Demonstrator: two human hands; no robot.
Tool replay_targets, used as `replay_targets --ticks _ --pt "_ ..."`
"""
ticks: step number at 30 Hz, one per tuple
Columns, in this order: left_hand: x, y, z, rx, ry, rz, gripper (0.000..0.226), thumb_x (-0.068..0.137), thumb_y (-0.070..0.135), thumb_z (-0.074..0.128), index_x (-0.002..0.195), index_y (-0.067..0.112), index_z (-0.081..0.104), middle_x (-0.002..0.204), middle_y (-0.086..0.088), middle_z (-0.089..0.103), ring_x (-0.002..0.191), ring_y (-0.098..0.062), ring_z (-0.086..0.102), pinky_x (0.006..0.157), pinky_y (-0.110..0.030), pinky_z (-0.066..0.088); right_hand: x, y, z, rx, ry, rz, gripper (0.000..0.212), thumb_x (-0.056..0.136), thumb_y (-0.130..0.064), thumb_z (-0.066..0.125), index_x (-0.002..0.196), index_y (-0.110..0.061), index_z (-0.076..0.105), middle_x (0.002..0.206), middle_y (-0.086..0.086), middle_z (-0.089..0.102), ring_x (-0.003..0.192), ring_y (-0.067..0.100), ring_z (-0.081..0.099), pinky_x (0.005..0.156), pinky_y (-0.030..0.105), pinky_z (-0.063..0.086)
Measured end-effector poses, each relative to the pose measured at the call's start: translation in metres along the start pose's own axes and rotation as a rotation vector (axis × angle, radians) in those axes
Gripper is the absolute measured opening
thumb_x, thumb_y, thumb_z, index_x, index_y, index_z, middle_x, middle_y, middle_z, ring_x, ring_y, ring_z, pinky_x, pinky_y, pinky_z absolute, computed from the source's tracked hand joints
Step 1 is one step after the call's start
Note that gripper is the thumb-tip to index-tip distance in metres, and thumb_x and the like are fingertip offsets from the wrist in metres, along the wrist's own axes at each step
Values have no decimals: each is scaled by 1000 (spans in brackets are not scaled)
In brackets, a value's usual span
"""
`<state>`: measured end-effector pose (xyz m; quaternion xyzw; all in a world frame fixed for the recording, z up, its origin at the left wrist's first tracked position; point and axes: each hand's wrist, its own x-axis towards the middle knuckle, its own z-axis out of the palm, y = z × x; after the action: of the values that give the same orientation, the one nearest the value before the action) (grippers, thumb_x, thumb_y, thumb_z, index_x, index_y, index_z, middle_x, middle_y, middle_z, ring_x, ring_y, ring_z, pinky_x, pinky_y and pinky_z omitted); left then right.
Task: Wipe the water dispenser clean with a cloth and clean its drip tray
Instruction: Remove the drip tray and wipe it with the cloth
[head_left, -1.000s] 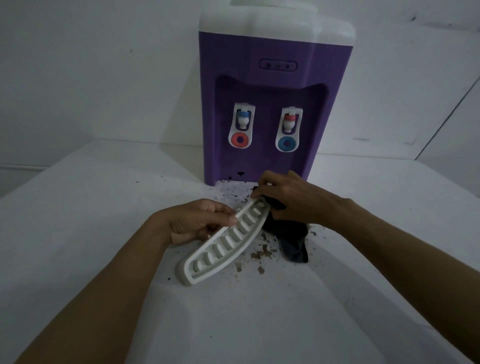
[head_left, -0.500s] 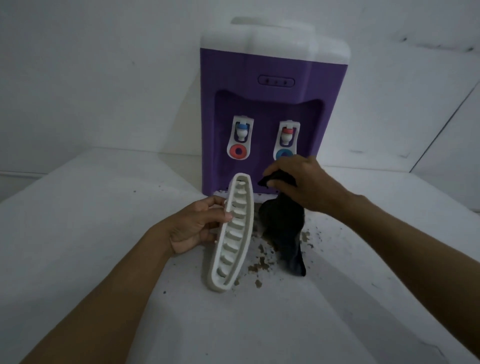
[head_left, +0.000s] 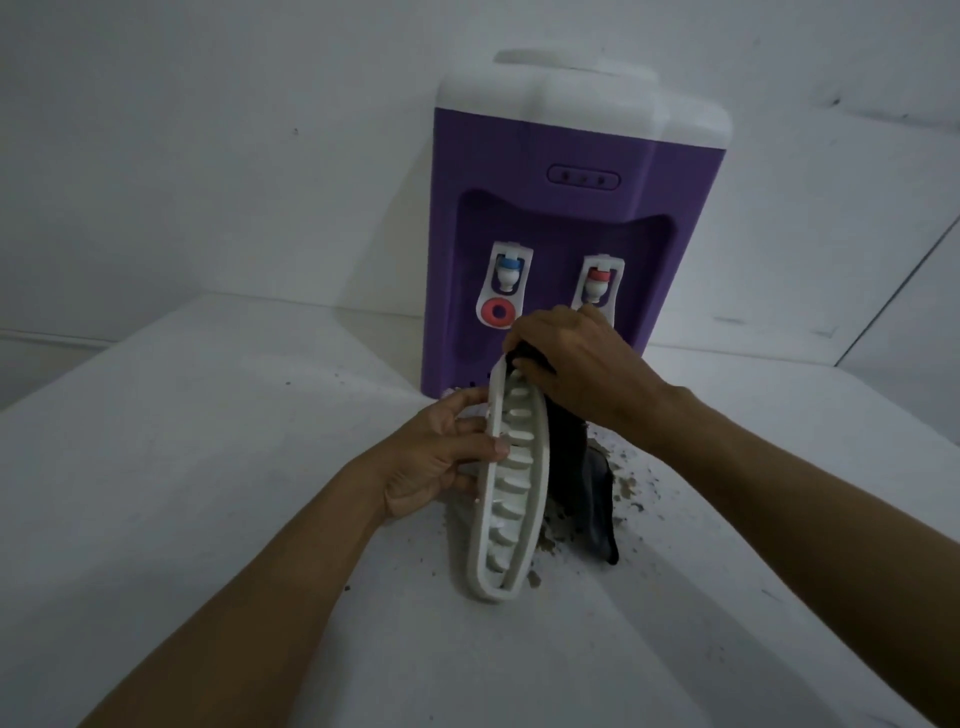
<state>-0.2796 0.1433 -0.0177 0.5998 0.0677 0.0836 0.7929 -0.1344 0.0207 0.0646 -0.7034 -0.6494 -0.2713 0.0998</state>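
Drip tray (head_left: 511, 488) off the water dispenser (head_left: 571, 249) and stood on end on the white counter (head_left: 208, 467), lower tip planted in the dirt, top end leaning toward the machine. Left hand (head_left: 441, 462) clamped on the tray's left rim, thumb across the front edge, fingers behind. Right hand (head_left: 576, 364) bunched around a dark cloth (head_left: 587, 488) and pressing it onto the tray's top end, rest of the cloth dangling down behind the tray to the counter. Biggest worry from here, just a guess: tray balanced on one narrow tip, so a hard downward swipe could kick the bottom out sideways and smear the brown crumbs (head_left: 628, 488) further around. Also a hanging cloth tail dragging through that grit and putting it right back on the slats. And the gunk possibly wedged between slats, hard to say in this dim light. Count: one dispenser, two taps on it, the blue-capped tap (head_left: 506, 275) over a red ring and the red-capped tap (head_left: 597, 283) partly hidden by the right hand; one tray, one cloth, two hands, one loose scatter of crumbs beside and under the tray.
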Motion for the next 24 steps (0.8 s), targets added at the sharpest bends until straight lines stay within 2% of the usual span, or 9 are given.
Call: replay_targets --ticks 4,8,13,17,21,24 --pt "0 -5 3 -12 29 -5 47 76 -3 72 118 14 58 111 -12 69 91 -24 68 69 -37 60 -2 3 1 26 -103 -40 13 93 -18 55 101 -15 64 101 2 64 88 17 56 81 34 44" --pt "3 -9 3 -29 53 -26 47 79 -4 71 119 14 57 116 -15 66 94 -25 67 80 -43 57 -8 2 2 81 -229 -70 18 95 -19 53 106 -11 65 104 5 59 87 15 54 77 27 45" --pt "4 -12 10 -27 40 -22 49 80 -2 70 123 15 55 111 -13 68 90 -22 69 69 -36 58 -8 -4 2 -112 -246 -10 20 95 -16 52 112 -17 62 106 4 55 94 19 54 83 34 46" --pt "3 -12 11 -48 37 -32 48 82 -1 69 124 17 55 109 -10 71 90 -22 69 68 -34 58 -12 -14 7 -168 -198 80 19 93 -13 53 110 -15 62 104 6 55 95 23 51 84 34 40" --pt "1 -8 8 -48 10 -18 47 84 0 67 126 19 55 108 -10 73 92 -24 70 71 -39 60 -15 -7 11 -69 -99 35 10 86 -8 64 96 -10 67 94 7 60 83 23 53 74 39 46" --pt "1 -7 8 -20 -9 -19 49 85 2 66 128 21 55 110 -11 72 93 -23 70 72 -37 59 -20 -3 9 -10 -37 0 9 84 -8 67 91 -11 65 89 6 64 78 20 56 73 40 49"
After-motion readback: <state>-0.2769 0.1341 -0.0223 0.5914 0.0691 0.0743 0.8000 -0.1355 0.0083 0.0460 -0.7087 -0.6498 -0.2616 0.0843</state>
